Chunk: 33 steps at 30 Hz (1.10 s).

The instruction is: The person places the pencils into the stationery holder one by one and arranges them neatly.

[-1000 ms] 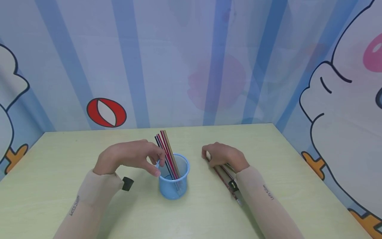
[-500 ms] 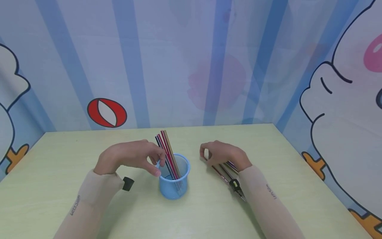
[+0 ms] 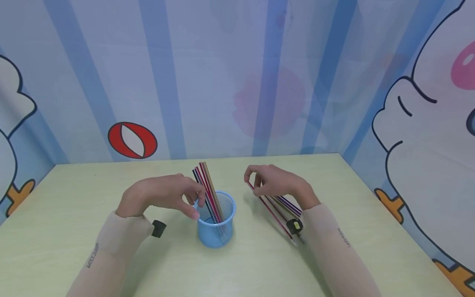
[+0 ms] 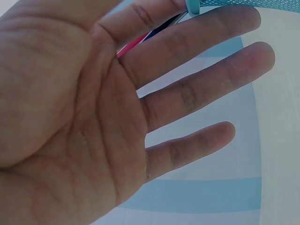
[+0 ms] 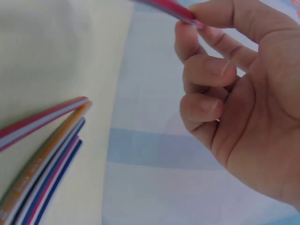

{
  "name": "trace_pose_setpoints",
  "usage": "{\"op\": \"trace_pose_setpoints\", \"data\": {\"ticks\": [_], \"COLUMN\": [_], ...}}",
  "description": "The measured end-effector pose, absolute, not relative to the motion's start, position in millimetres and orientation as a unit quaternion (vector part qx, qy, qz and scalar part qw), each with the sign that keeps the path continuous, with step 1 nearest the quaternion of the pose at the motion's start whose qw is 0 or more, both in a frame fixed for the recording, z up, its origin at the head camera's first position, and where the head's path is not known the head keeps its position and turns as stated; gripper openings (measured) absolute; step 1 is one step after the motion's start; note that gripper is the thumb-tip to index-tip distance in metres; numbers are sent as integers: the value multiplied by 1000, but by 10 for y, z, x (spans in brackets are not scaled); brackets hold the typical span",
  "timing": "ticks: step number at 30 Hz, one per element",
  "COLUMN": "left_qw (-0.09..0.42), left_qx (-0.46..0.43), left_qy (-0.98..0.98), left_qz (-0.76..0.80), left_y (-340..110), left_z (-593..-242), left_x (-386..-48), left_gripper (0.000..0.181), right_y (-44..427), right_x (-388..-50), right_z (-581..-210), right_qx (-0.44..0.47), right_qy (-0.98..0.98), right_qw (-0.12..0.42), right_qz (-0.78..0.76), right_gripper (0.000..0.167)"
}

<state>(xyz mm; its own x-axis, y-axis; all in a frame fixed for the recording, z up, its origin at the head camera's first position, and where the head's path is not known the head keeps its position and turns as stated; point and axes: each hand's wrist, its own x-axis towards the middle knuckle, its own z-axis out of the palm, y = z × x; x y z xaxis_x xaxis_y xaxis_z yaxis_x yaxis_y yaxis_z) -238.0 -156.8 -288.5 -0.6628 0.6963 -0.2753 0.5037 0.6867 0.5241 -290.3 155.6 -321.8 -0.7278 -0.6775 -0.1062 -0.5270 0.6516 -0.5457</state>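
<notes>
My left hand (image 3: 163,194) pinches the near-left rim of a light blue mesh pen holder (image 3: 214,239) between thumb and forefinger. In the left wrist view its other fingers (image 4: 206,89) stretch out straight. Several striped pencils (image 3: 208,189) lean inside the holder. To the right, my right hand (image 3: 276,181) pinches one end of a red striped pencil (image 5: 176,8) with thumb and forefinger; that pencil slants down toward me. Under the right wrist lie several loose pencils (image 5: 40,176), with red, yellow and dark blue stripes, partly hidden by the sleeve in the head view.
A pale yellow table (image 3: 230,272) runs back to a blue striped backdrop (image 3: 222,82) with cartoon prints. A small black piece (image 3: 158,228) sits at the left cuff and another black device (image 3: 295,226) at the right cuff.
My right hand has risen and moved slightly left and away from me, lifting the end of the red striped pencil. More of the loose pencils now show. The left hand and pen holder stay put.
</notes>
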Motion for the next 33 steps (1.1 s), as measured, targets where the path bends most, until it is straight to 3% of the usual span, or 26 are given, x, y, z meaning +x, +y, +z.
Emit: {"op": "trace_pose_setpoints", "data": {"ticks": [33], "left_qw": [233], "left_qx": [340], "left_qy": [887], "left_qz": [209], "left_y": [-1568], "left_z": [-2874], "left_x": [-2378], "left_gripper": [20], "right_y": [1709], "right_x": [-2669], "right_z": [-2760], "right_qx": [-300], "right_qy": [806], "right_qw": [-60], "right_qz": [-507], "right_gripper": [29]}}
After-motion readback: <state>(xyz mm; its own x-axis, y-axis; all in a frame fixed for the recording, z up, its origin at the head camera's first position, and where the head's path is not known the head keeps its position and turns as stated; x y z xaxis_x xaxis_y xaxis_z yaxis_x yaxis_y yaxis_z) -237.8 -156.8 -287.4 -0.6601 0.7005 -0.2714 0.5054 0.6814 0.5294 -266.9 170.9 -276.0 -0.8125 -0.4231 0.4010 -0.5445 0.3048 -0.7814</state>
